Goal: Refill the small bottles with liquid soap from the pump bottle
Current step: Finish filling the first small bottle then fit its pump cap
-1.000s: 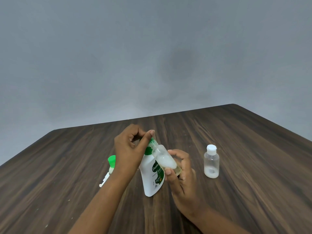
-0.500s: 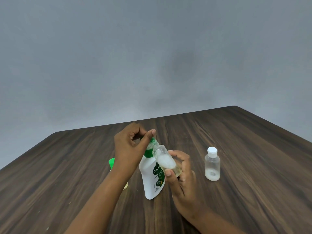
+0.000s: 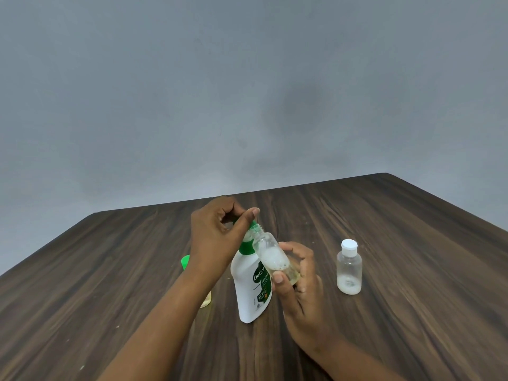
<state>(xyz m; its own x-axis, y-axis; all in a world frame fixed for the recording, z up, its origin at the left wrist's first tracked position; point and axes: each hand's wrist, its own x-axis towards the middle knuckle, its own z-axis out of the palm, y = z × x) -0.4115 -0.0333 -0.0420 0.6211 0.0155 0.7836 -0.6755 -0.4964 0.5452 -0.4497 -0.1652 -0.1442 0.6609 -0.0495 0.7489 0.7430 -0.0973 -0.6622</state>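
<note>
The pump bottle (image 3: 251, 292) stands near the middle of the wooden surface (image 3: 412, 298), long axis upright, its label turned toward 3 o'clock. The left hand (image 3: 217, 237) sits on top of it, fingers curled over the green pump head and thumb stretched out along the spout. The open small bottle (image 3: 270, 254) is held off the surface just to the right of the pump bottle. It is tilted, with its uncapped mouth pointing to about 11 o'clock at the spout and its base toward 5 o'clock. Foamy white soap and some yellowish liquid lie in its lower half. The right hand (image 3: 299, 281) grips it round the base, fingers and thumb wrapped about it.

At 3 o'clock from the pump bottle, well apart, a capped small bottle (image 3: 349, 268) stands upright with a little white liquid at the bottom. At 9 o'clock a green-topped container (image 3: 185, 262) is mostly hidden behind the left forearm; it is possibly another bottle.
</note>
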